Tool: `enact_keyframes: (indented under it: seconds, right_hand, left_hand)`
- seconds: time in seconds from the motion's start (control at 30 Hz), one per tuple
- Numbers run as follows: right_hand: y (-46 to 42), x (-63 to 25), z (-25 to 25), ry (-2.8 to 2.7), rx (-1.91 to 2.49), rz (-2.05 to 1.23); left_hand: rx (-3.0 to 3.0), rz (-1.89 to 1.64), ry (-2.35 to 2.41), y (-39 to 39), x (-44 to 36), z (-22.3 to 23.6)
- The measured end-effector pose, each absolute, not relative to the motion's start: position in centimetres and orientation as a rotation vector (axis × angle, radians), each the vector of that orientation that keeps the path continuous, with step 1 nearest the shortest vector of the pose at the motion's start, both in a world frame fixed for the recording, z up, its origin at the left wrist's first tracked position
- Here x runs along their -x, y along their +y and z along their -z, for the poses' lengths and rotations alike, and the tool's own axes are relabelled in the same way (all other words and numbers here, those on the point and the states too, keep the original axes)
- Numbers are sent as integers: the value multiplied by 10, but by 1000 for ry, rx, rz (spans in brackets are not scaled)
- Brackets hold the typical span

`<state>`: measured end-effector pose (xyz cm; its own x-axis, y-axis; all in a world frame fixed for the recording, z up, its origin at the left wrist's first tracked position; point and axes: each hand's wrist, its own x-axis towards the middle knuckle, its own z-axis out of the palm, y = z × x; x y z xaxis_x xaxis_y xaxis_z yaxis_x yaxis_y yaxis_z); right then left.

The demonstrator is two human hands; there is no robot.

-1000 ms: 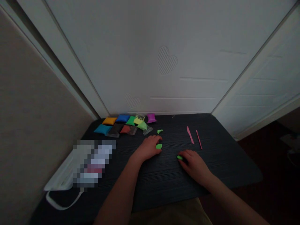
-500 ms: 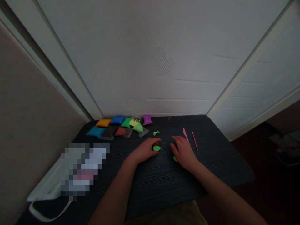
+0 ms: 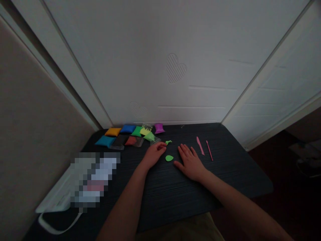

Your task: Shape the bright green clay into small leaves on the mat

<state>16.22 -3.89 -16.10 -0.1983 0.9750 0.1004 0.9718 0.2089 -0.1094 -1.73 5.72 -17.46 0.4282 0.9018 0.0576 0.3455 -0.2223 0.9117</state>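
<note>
My left hand (image 3: 155,155) reaches forward with its fingers slightly bent and a little apart. Its fingertips are beside, perhaps touching, a small light-green clay piece (image 3: 168,142) with a thin tail. Between my two hands lies a flat, leaf-shaped green clay piece (image 3: 169,158) on the dark table. My right hand (image 3: 190,163) rests palm down on the tabletop, fingers spread and thumb out to the left. What is under that palm is hidden; the second green piece seen there earlier does not show.
A pink clay knife (image 3: 200,146) and a thin pink modelling tool (image 3: 209,150) lie right of my right hand. Several bags of coloured clay, including a purple one (image 3: 159,128), are at the back left. A partly blurred white item with a strap (image 3: 57,231) lies at the left. A white panel (image 3: 160,83) stands behind the table (image 3: 170,201).
My left hand has left the leaf-shaped piece and moved forward to the small tailed piece. My right hand has shifted left and flattened onto the table, covering the second green piece.
</note>
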Motion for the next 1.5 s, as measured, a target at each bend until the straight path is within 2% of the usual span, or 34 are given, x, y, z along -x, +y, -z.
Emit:
enact_keyframes:
  seconds: [0.07, 0.23, 0.37, 0.53, 0.73, 0.9, 1.1, 1.23, 1.4, 1.5]
  right_hand:
    - [-37, -162, 161, -2227, 2007, -18]
    - [-36, -163, 163, -2427, 1772, -73]
    - [-36, -165, 161, -2217, 2022, -34]
    - [-48, -158, 162, -2463, 1702, -81]
    - [-40, -163, 163, -2237, 2002, -3]
    - [-52, -150, 163, -2421, 1734, -33]
    - [-40, -162, 163, -2242, 1988, -27]
    - [-45, -161, 163, -2401, 1786, -51]
    - [-43, -161, 164, -2256, 1960, 0]
    - [-44, -158, 166, -2311, 1900, -23]
  left_hand:
    - [-1768, -768, 1088, 56, 17, 174]
    - [-1757, -795, 1112, 56, 16, 174]
    - [-1769, -804, 1113, 55, 16, 174]
    - [-1770, -802, 1101, 56, 16, 176]
    - [-1769, -824, 1103, 55, 17, 177]
    - [-1753, -821, 1100, 55, 16, 176]
    - [-1757, -810, 1115, 55, 16, 174]
    - [-1838, -753, 1082, 52, 16, 172]
    - [-2124, -620, 1086, 45, 16, 165]
    - [-2204, -567, 1082, 42, 16, 162]
